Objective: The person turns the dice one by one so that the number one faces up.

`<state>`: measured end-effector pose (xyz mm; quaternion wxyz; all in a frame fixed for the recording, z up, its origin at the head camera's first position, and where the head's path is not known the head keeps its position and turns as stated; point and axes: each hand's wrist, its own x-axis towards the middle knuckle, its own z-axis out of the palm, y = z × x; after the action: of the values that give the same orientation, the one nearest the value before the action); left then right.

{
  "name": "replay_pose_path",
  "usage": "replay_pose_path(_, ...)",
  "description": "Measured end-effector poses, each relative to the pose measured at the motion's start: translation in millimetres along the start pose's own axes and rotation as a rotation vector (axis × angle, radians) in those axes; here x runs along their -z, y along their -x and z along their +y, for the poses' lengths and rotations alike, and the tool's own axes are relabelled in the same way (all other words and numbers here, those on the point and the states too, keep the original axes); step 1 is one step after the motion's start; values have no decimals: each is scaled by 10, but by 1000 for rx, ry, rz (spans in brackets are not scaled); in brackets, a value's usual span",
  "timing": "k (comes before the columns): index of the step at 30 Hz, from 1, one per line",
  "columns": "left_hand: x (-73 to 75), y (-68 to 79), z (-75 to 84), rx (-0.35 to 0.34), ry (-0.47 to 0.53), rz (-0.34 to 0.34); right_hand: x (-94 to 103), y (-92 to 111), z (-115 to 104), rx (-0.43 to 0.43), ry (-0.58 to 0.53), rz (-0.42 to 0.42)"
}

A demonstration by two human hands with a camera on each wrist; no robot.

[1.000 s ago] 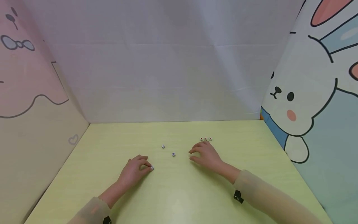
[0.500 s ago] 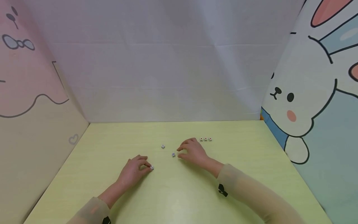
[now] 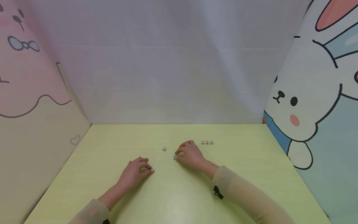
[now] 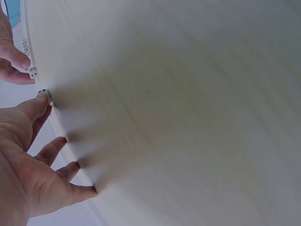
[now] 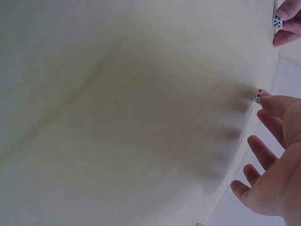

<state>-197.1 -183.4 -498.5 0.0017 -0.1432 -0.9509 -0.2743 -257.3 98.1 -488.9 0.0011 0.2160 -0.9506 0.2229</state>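
My left hand [image 3: 133, 174] pinches a small white die [image 3: 152, 170] between thumb and forefinger, low at the tabletop; the other fingers spread toward the table in the left wrist view. To the right, my right hand [image 3: 190, 155] has thumb and forefinger on a second die [image 3: 174, 157]. This die [image 5: 258, 95] shows red and dark dots in the right wrist view, where the thumb partly covers it. A third die [image 3: 164, 149] lies loose on the table, beyond and between both hands.
Three dice with red dots, the middle one [image 3: 207, 142] among them, stand in a row behind my right hand. The pale yellow table [image 3: 173, 199] ends at a white back curtain [image 3: 156, 77]. Printed side panels, one with a rabbit [image 3: 302, 124], border it.
My right hand has moved left from in front of the row of three dice and now holds the second die. The left hand keeps its place with its die. The head view shifts slightly.
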Motion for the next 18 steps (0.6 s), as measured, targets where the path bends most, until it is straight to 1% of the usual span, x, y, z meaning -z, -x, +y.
replay_pose_path(6,5,-6,11,-10,-6,-1,-25,-12,26,-3,21,11)
replay_pose_path(11,12,-14,5,-19,1,8,-12,-35,11,1,4,20)
replay_pose_path(18,5,-14,-23,-17,0,-3,-32,-49,-16,31,1,9)
